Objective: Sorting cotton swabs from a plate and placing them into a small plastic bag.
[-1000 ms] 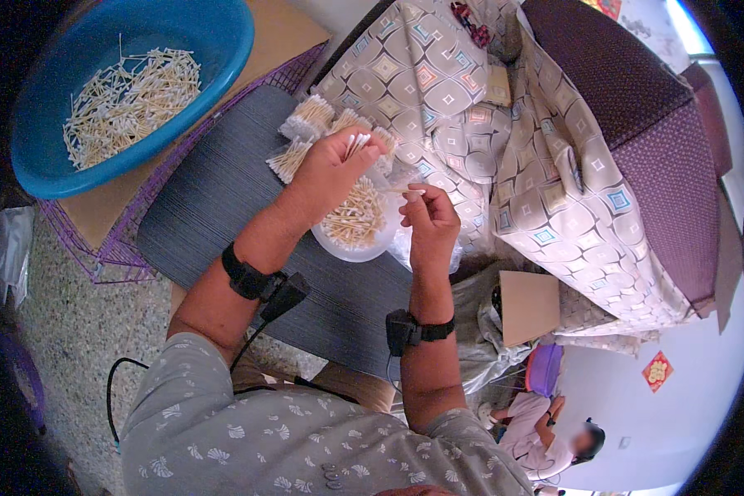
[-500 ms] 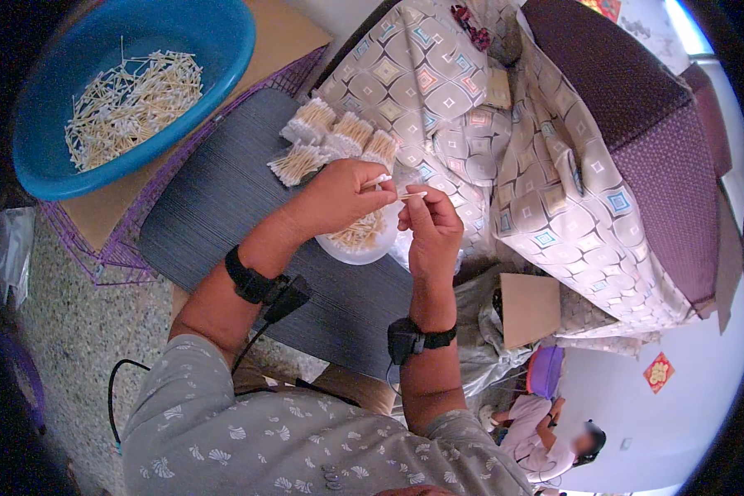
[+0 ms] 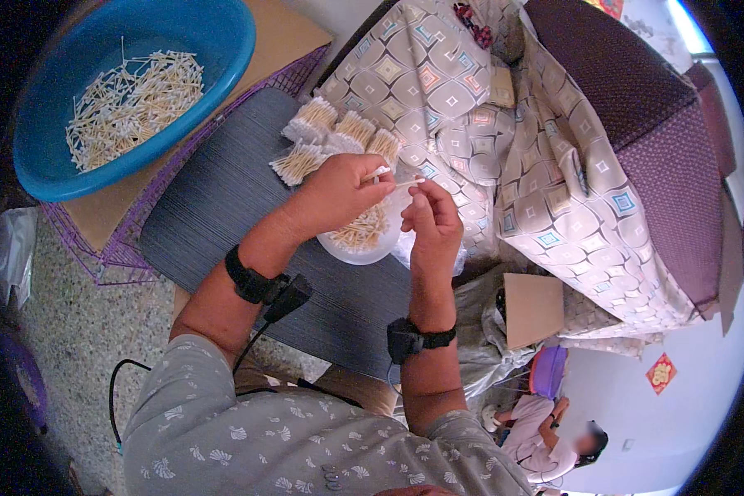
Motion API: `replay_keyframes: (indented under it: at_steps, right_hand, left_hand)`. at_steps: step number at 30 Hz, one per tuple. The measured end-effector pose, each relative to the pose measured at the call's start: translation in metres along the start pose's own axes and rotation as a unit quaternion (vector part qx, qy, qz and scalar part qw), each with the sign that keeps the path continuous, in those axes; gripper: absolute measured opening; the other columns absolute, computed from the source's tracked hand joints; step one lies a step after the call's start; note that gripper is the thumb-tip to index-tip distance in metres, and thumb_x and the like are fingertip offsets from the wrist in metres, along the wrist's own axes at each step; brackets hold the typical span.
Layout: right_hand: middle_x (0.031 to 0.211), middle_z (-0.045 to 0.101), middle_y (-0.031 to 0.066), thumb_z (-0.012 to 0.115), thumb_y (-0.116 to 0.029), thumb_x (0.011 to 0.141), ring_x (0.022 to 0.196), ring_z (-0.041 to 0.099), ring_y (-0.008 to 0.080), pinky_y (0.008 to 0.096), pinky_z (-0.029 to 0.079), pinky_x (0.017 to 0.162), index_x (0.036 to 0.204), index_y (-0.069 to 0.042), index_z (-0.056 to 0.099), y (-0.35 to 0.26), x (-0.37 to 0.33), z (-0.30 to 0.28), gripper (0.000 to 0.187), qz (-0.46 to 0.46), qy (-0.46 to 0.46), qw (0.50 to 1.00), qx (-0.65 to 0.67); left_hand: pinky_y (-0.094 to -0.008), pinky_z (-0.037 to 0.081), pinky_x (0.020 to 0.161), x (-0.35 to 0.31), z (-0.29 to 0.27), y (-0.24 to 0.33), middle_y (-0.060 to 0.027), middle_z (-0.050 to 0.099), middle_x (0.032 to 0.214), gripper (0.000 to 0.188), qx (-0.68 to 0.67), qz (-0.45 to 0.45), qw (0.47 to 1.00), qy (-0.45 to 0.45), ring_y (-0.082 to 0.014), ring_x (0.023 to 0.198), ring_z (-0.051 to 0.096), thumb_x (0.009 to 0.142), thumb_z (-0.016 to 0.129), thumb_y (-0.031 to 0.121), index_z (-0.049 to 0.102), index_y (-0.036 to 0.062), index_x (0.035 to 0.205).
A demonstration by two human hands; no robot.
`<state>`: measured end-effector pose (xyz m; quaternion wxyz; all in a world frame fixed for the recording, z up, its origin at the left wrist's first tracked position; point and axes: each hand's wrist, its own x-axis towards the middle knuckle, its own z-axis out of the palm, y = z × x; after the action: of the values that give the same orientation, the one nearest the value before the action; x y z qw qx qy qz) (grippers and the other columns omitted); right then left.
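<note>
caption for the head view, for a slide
Left hand holding swabs, right hand close by, with a bowl of loose swabs, swab bundles and, farther left, a blue basin.

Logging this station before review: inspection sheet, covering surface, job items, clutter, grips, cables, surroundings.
Surface: grey striped table.
Job's things: swab bundles and a white bowl of loose swabs on the table; blue basin holds more.
Clutter: clear plastic beside the bowl.
Left grip: closed on swabs.
Right grip: at the end of one swab; whether closed, unclear.
Cables: black cable at left wristband; second cable further left.
Surroundings: patterned cloth, cardboard, another person.
</note>
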<state>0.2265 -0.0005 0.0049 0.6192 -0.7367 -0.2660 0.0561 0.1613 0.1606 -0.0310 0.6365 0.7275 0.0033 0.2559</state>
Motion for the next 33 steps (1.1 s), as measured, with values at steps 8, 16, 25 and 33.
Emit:
replay_keyframes:
  at_steps: [8, 16, 25, 33]
  right_hand:
    - [0.073, 0.061, 0.0018, 0.063, -0.007, 0.089, 0.060, 0.056, 0.0077, 0.0213, 0.047, 0.055, 0.102, -0.002, 0.063, 0.003, 0.000, -0.004, 0.014, -0.041, -0.022, 0.999, -0.025]
    - [0.077, 0.063, 0.0044, 0.062, -0.005, 0.089, 0.063, 0.057, 0.0090, 0.0221, 0.048, 0.055, 0.099, 0.000, 0.062, 0.000, -0.004, 0.002, 0.011, -0.027, 0.028, 0.997, 0.072]
    - [0.082, 0.066, 0.0040, 0.064, -0.008, 0.090, 0.066, 0.059, 0.0086, 0.0212, 0.048, 0.057, 0.097, -0.001, 0.062, 0.009, -0.011, 0.011, 0.010, 0.022, -0.038, 0.998, 0.038]
    - [0.080, 0.065, 0.0027, 0.064, -0.010, 0.090, 0.066, 0.058, 0.0075, 0.0214, 0.048, 0.058, 0.095, -0.002, 0.063, 0.009, -0.011, 0.012, 0.010, 0.028, -0.067, 0.997, 0.022]
  left_hand:
    - [-0.0311, 0.048, 0.061, 0.000, -0.002, 0.005, -0.0113, 0.063, 0.075, 0.018, 0.046, -0.027, 0.997, -0.048, -0.0146, 0.067, 0.060, 0.083, 0.066, 0.019, 0.064, 0.0021, 0.088]
    - [-0.0277, 0.048, 0.058, 0.000, -0.001, -0.002, -0.0036, 0.064, 0.075, 0.016, -0.019, -0.007, 0.999, 0.031, -0.0083, 0.067, 0.058, 0.085, 0.067, 0.017, 0.064, 0.0017, 0.090]
    - [-0.0276, 0.045, 0.058, 0.001, 0.002, -0.005, -0.0007, 0.061, 0.066, 0.019, -0.148, 0.013, 0.988, 0.030, -0.0058, 0.062, 0.053, 0.085, 0.067, 0.020, 0.065, 0.0021, 0.089]
    - [-0.0248, 0.046, 0.058, 0.001, -0.002, 0.000, -0.0004, 0.063, 0.070, 0.019, -0.161, -0.029, 0.986, 0.018, -0.0041, 0.064, 0.054, 0.087, 0.066, 0.020, 0.065, 0.0019, 0.090]
